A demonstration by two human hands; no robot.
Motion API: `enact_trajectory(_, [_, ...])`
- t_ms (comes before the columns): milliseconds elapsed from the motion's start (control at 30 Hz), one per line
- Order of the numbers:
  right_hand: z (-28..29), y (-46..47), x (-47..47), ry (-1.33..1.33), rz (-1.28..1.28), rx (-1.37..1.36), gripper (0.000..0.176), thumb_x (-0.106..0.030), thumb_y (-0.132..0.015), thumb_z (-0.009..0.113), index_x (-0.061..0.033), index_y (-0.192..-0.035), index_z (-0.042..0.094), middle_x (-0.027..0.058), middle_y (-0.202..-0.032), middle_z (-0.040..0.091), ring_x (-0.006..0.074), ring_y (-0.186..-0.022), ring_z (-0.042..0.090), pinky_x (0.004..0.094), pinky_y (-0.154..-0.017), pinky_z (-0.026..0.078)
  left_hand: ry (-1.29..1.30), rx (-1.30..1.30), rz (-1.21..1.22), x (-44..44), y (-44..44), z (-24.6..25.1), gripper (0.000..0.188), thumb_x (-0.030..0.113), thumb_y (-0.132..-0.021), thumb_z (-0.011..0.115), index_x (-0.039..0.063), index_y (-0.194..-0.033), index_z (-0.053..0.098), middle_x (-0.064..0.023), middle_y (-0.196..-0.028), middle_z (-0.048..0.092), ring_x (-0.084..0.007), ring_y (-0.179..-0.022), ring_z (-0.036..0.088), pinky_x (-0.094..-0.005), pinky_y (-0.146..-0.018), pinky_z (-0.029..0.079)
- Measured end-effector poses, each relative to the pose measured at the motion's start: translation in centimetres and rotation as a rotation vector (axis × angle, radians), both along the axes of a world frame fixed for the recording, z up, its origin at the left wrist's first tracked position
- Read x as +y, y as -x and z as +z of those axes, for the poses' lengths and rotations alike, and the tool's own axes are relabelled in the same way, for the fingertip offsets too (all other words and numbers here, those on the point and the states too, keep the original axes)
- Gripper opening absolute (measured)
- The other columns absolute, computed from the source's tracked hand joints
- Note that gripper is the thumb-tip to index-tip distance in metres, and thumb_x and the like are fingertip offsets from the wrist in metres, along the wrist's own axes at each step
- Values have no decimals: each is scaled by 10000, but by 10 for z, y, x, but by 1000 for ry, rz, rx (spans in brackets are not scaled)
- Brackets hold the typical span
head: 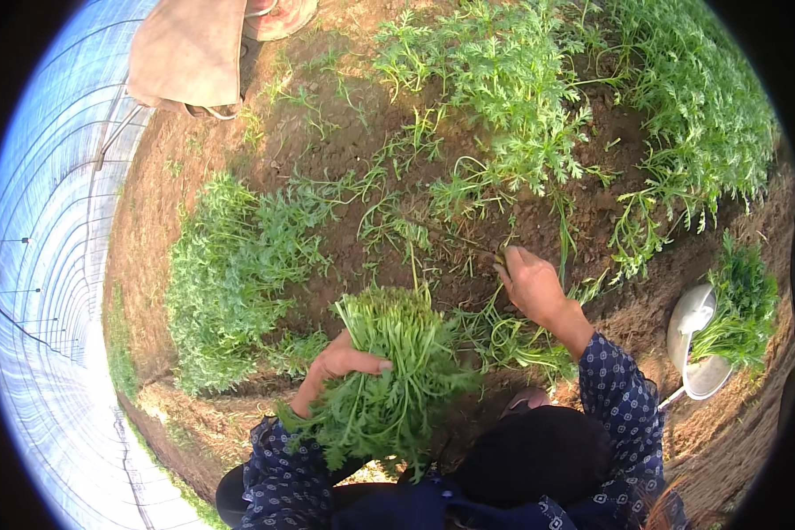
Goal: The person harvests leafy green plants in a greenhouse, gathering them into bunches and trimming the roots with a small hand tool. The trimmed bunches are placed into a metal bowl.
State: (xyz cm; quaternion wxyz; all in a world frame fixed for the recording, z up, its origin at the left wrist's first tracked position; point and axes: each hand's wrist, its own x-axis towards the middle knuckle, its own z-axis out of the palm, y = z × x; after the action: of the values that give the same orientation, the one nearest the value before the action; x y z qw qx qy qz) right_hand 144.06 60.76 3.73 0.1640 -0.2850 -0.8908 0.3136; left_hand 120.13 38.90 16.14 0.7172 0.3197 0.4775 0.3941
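Note:
My left hand is closed around a thick bundle of leafy greens with deeply cut leaves, its thumb across the front. The cut stem ends point up and away from me, and the leaves hang towards my lap. In my right hand is the handle of a thin, dark-bladed tool, perhaps a sickle or knife. Its blade reaches left, low over the soil, and its tip is hard to make out among stems. Loose green stalks lie on the ground just below my right hand.
Standing greens grow ahead, with a denser patch at the right. Piled greens lie left. A pale, rounded container with greens is at far right. A tan, fabric-like object stands upper left, near the plastic greenhouse wall.

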Motion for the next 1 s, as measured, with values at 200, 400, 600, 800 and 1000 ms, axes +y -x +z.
enact_trajectory(200, [61, 13, -34, 448, 201, 292, 837, -491, -873, 615, 105, -1399, 352, 333, -1382, 424, 427, -1311, 405, 483, -1115, 323, 22, 519, 370, 59, -45, 52, 593, 14, -775, 758, -26, -1295, 477, -105, -1185, 637, -165, -1070, 614, -327, -948, 492])
enact_trajectory(400, [88, 23, -55, 1266, 305, 745, 1016, -425, -750, 813, 17, -1462, 238, 200, -1399, 424, 281, -1327, 402, 435, -1113, 343, -105, 674, 274, 98, -84, 55, 655, 133, -755, 831, -45, -1271, 470, -111, -1127, 639, -181, -1032, 613, -331, -935, 477])
enact_trajectory(600, [93, 3, -54, 1458, 233, 767, 891, -166, -688, 885, -41, -1396, 359, 86, -1293, 533, 190, -1195, 510, 375, -1016, 457, 27, 376, 193, 110, -100, 54, 1090, 407, -648, 903, -94, -1376, 264, -171, -1271, 506, -233, -1184, 515, -366, -1043, 399])
enact_trajectory(800, [77, -3, -53, 1203, 95, 950, 730, -91, -751, 814, -61, -1370, 427, 58, -1278, 576, 156, -1095, 575, 342, -958, 492, -81, 563, 94, 129, -124, 80, 1084, 371, -655, 903, -80, -1398, 254, -171, -1291, 510, -218, -1207, 508, -345, -1044, 409])
enact_trajectory(1000, [115, -53, -40, 1451, -205, 825, 677, -132, -824, 728, -21, -1407, 401, 102, -1328, 551, 203, -1213, 513, 367, -1075, 370, -287, 1251, -157, 133, -87, 96, 1276, 486, -604, 876, -39, -1513, 150, -230, -1501, 322, -309, -1431, 275, -399, -1184, 208])
